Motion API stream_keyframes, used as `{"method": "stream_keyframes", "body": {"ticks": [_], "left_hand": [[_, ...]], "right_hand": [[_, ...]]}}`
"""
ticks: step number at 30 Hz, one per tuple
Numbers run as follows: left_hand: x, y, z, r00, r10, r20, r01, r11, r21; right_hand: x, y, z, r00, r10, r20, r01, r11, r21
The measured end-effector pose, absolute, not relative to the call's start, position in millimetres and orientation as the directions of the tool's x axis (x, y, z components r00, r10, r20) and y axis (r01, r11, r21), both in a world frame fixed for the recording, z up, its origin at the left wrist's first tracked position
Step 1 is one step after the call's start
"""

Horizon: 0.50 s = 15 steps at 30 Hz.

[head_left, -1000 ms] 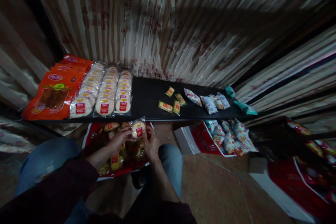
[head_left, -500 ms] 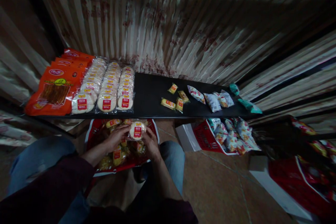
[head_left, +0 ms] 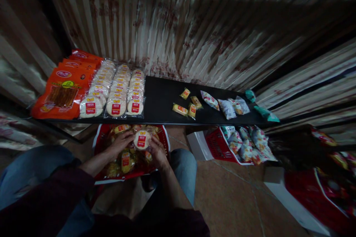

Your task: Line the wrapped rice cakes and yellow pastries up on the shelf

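Both my hands hold a round white cracker pack (head_left: 142, 139) with a red label over a red basket (head_left: 164, 141) full of snack packs. My left hand (head_left: 119, 144) grips its left edge and my right hand (head_left: 157, 152) grips its lower right edge, fingers curled on it. Just beyond stands a black shelf (head_left: 158, 100) with three rows of the same round cracker packs (head_left: 116, 90) at its left.
Orange snack bags (head_left: 62, 89) lie at the shelf's far left. Small yellow packets (head_left: 186, 105), white bags (head_left: 226, 107) and green packets (head_left: 263, 113) lie toward its right. A second red basket (head_left: 215, 146) of bags stands on the tiled floor, a striped curtain behind.
The cracker pack and both hands have sunk slightly lower over the basket, and the view has drifted a little to the left; the grip is the same.
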State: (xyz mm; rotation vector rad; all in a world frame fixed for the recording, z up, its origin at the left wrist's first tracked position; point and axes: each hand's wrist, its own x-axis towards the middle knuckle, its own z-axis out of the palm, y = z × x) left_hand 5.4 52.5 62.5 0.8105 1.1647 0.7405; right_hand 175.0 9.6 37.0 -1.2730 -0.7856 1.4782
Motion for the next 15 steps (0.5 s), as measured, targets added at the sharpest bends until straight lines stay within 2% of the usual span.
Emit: {"method": "stream_keyframes", "body": {"ticks": [3,7,13,15], "left_hand": [[1.3,51.8,59.1,0.190,0.888,-0.418,-0.050,0.434,0.899],[-4.9,51.1,53.1,0.103,0.915,-0.391,-0.011,0.394,0.919],[-8.9,43.4,63.8,0.250,0.862,-0.442,-0.033,0.464,0.885],[-7.6,39.5,68.4,0.276,0.836,-0.474,-0.061,0.508,0.859]], "right_hand": [[173.4,8.7,32.1,0.041,0.944,-0.327,-0.276,-0.304,-0.912],[171.4,8.7,23.6,0.125,0.915,-0.383,-0.315,-0.330,-0.890],[168.6,6.6,27.1,0.111,0.937,-0.331,-0.267,-0.293,-0.918],[167.1,4.7,32.5,0.059,0.952,-0.300,-0.231,-0.279,-0.932]]}}
